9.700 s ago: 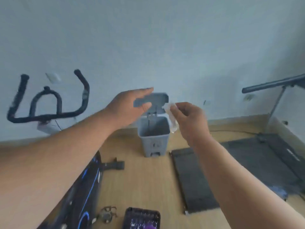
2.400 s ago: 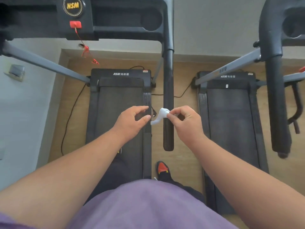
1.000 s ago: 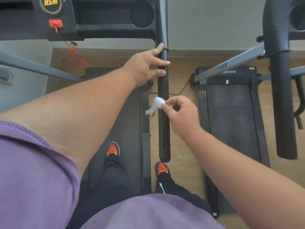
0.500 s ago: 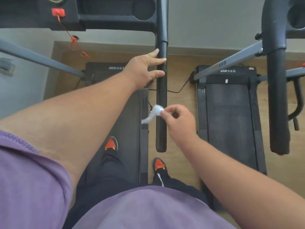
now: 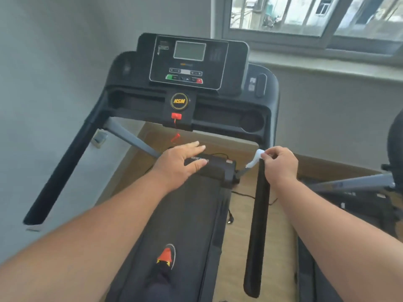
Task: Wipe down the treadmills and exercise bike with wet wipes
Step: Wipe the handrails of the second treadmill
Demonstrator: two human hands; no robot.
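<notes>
**Here, a wet wipe at the right handrail**

Here the person stands on the belt (image 5: pixel 185 214) of a black HSM treadmill (image 5: pixel 220 118), one orange-toed shoe (image 5: pixel 166 256) planted on it. The right hand (image 5: pixel 280 163) pinches a rolled white wet wipe (image 5: pixel 256 159) between thumb and curled fingers; the wipe hangs down and left from the pinch, right at the upper end of the treadmill's right handrail (image 5: pixel 258 214). Whether the wipe actually touches the rail cannot be told. The left hand (image 5: pixel 180 163) is spread flat, fingers straight and pointing right, hovering palm-down over the front of the belt and gripping nothing.

Ahead, the console (image 5: pixel 196 62) shows a grey screen (image 5: pixel 189 51) with a green button and a red button beneath it. Below the round yellow HSM badge (image 5: pixel 179 101), a red safety key (image 5: pixel 176 116) sits with its cord dangling. The left handrail (image 5: pixel 65 166) slopes down beside a grey wall. A window (image 5: pixel 316 16) runs along the upper right, and part of a second treadmill (image 5: pixel 359 192) shows at the right edge on the wooden floor (image 5: pixel 281 225).
</notes>
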